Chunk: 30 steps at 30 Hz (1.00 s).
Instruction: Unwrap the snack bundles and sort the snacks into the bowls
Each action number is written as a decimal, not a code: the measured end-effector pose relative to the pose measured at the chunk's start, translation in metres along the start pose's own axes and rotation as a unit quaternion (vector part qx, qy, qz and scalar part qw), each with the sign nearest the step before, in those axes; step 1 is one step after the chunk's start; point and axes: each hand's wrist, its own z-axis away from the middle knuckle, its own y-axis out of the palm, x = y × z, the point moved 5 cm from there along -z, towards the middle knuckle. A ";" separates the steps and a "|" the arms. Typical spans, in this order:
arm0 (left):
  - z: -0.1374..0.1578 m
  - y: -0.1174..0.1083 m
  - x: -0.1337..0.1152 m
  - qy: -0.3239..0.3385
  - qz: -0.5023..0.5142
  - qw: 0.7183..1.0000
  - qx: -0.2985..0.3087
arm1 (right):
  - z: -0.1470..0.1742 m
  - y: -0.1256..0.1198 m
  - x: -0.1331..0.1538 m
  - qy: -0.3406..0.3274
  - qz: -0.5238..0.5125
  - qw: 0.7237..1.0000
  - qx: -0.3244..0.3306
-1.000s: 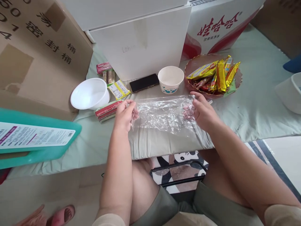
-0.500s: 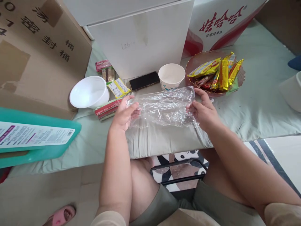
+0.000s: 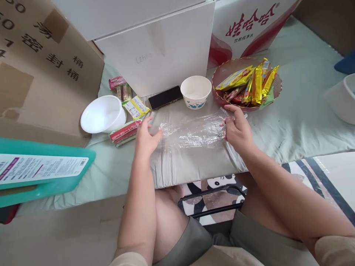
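A clear, crinkled plastic bag [image 3: 194,133] stretches sideways over the front part of the cloth-covered surface. My right hand [image 3: 238,129] pinches its right end between thumb and fingers. At the bag's left end is my left hand [image 3: 146,136], thumb and fingers spread apart; whether the thumb tip still touches the film, I cannot tell. Just beside the left fingers lies a red-and-green snack packet [image 3: 126,132]. Behind the bag stands a white paper bowl [image 3: 195,92] with a blue leaf print. A scalloped pinkish glass bowl [image 3: 222,70] holding several yellow-wrapped snacks sits beyond my right hand.
A black phone [image 3: 165,97] lies against a white box [image 3: 166,55]. Left of it are a yellow packet [image 3: 136,107], a pink packet [image 3: 117,82] and a white plastic bowl [image 3: 103,114]. A cardboard box [image 3: 63,92] and a teal container [image 3: 83,173] flank the left side.
My left hand has opened and moved slightly away from the bag's left end. The bag hangs slacker, still gripped by my right hand. The view has shifted a little.
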 end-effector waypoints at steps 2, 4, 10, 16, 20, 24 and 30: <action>0.010 -0.006 -0.017 0.040 -0.048 0.994 -0.094 | 0.002 -0.001 0.005 -0.016 0.020 1.000 -0.002; 0.025 0.001 -0.039 0.115 -0.035 0.987 -0.105 | 0.007 0.001 0.011 -0.024 0.028 0.999 0.005; 0.066 0.057 -0.070 0.214 -0.071 0.972 0.069 | 0.026 0.006 0.029 -0.063 0.039 0.997 0.004; 0.073 0.083 -0.061 0.149 -0.191 0.954 0.176 | 0.036 0.010 0.040 -0.078 -0.059 0.995 0.018; 0.078 0.090 -0.064 0.152 -0.205 0.946 0.201 | 0.044 0.022 0.046 -0.138 -0.137 0.974 0.119; 0.085 0.098 -0.064 0.192 -0.201 0.940 0.198 | 0.049 0.036 0.046 -0.192 -0.123 0.951 0.211; 0.084 0.087 -0.058 0.201 -0.174 0.955 0.135 | 0.042 0.047 0.041 -0.213 -0.059 0.952 0.211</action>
